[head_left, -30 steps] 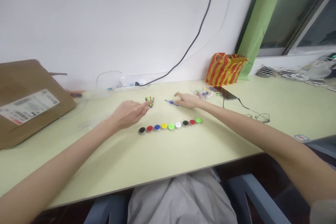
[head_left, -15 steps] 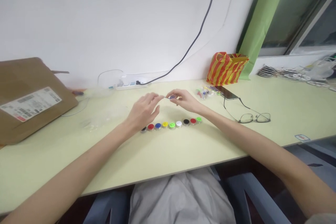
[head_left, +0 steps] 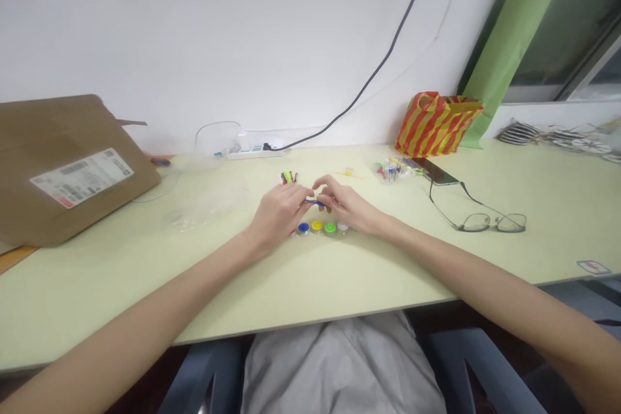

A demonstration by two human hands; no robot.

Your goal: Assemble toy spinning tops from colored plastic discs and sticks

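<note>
Between my two hands is a thin blue strip-like piece [head_left: 315, 202], too small to name more exactly. The fingertips of my left hand [head_left: 279, 213] are closed on its left end. My right hand [head_left: 347, 206] pinches the other end, its fingers curled. Just below lies a row of small clear pots with coloured lids, among them a blue-lidded pot [head_left: 303, 228], a yellow-lidded pot [head_left: 317, 226], a green-lidded pot [head_left: 330, 228] and a white-lidded pot [head_left: 342, 228]. My hands hide both ends of the row. Beyond the left hand sits a small bunch of coloured pieces [head_left: 288, 177].
A yellow piece [head_left: 348, 173] and a clear bag of coloured pieces [head_left: 396, 170] lie behind my right hand. To the right are a phone [head_left: 439, 172], glasses [head_left: 478, 222] and a striped bag [head_left: 434, 123]. Leftward are a cardboard box [head_left: 72, 168] and clear plastic [head_left: 204, 206]; a power strip [head_left: 252, 150] is by the wall.
Both hands have come nearer to me, down to the row of pots, whose ends they now cover. The bunch of coloured pieces and the yellow piece have come into sight behind them.
</note>
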